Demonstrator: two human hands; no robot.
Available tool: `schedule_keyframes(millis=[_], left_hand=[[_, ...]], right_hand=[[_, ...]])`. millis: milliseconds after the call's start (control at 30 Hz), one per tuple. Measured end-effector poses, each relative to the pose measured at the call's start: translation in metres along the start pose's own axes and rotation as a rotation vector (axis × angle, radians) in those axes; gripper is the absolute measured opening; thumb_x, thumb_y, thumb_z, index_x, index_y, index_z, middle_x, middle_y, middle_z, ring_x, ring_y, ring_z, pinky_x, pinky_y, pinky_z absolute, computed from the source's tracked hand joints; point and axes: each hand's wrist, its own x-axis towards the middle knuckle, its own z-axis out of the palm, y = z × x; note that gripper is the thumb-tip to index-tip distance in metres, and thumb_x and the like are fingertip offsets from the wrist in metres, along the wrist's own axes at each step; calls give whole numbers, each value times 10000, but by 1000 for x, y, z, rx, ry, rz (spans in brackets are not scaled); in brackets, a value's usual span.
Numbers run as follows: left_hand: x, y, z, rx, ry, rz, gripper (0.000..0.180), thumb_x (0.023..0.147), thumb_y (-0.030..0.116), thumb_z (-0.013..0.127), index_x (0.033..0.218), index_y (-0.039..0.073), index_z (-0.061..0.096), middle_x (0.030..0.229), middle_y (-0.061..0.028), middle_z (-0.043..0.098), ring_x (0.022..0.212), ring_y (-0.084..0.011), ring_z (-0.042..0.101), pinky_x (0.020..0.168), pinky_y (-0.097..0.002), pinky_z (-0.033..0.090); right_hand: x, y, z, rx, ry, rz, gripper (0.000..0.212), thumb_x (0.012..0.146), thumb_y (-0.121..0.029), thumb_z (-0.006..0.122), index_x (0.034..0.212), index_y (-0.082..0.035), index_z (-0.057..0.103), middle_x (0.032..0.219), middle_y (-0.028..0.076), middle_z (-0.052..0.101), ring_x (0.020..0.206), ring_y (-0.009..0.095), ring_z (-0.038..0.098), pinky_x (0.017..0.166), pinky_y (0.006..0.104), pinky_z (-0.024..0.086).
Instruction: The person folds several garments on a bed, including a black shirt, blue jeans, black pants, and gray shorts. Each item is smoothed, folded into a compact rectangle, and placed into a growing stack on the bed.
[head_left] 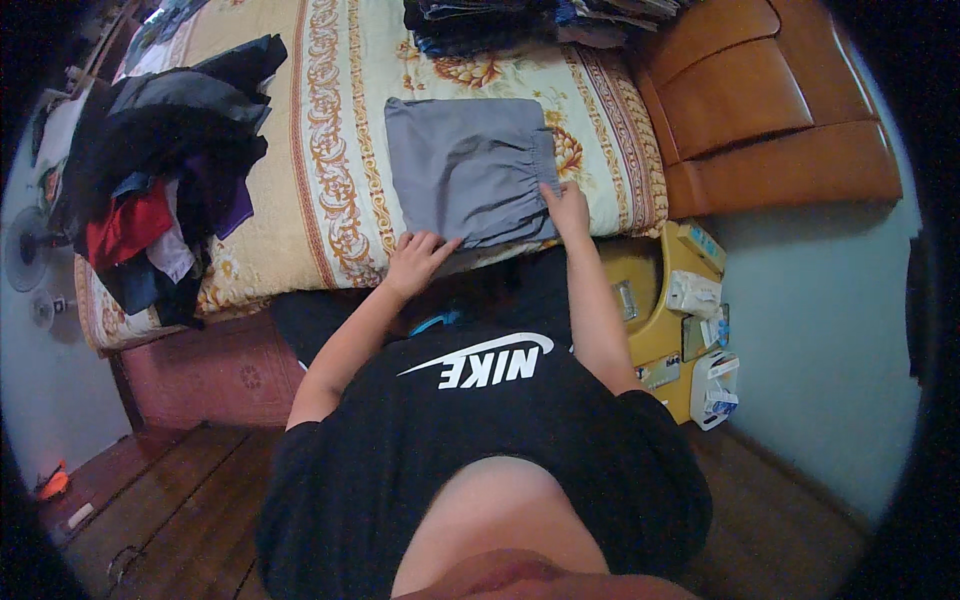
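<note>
A grey pair of shorts point(455, 170) with a gathered elastic waistband lies folded on the bed, its waistband toward the right. Wrinkles run through the cloth near that band. My left hand point(415, 265) rests at the near left corner of the shorts, fingers spread over the edge and thumb pointing right. At the near end of the waistband, my right hand point(567, 212) pinches the cloth between thumb and fingers.
A heap of dark, red and purple clothes point(170, 150) lies on the bed's left. Folded dark garments point(490, 25) are stacked at the far side. The brown padded headboard point(770, 110) stands right, above a yellow cabinet point(650, 300) holding small items. A fan point(28, 250) is far left.
</note>
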Motion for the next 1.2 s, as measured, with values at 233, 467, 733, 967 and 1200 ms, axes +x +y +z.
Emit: schedule_keyframes(millis=[233,467,733,967,1200], left_hand=[[16,-2,18,-209,-83,-130,400,718,90,494,1111,162,512,811,-50,496,767,-235,511,650,-363,407],[20,0,17,-96,-118,154,560,728,82,470,1269,219,416,768,-52,482,749,-243,506,661,-353,417],[16,0,33,-176,-166,95,602,724,79,465,1311,121,340,739,-57,475,726,-240,503,656,-359,423],[26,-6,12,-356,-322,31,525,742,124,533,1252,115,406,826,-97,504,748,-279,519,658,-366,436],[124,-79,17,-28,65,-485,526,829,303,507,1313,179,344,1339,-126,339,1220,-283,346,958,-516,268]], right_hand=[[16,-23,-34,290,-113,-19,289,713,-247,650,676,23,554,591,117,569,602,223,573,597,329,442],[-3,27,4,-6,-89,106,276,685,-240,634,754,12,546,662,148,589,690,317,593,672,393,466],[-11,-59,19,-512,79,-435,503,822,-334,513,1259,-114,396,1365,84,313,1271,331,247,926,641,207],[75,-83,36,-363,-115,-218,569,834,-404,491,1306,-125,336,1417,107,195,1303,299,161,908,709,103],[67,-74,69,-452,138,-284,543,833,-370,499,1282,-98,363,1364,105,305,1303,272,193,967,617,147]])
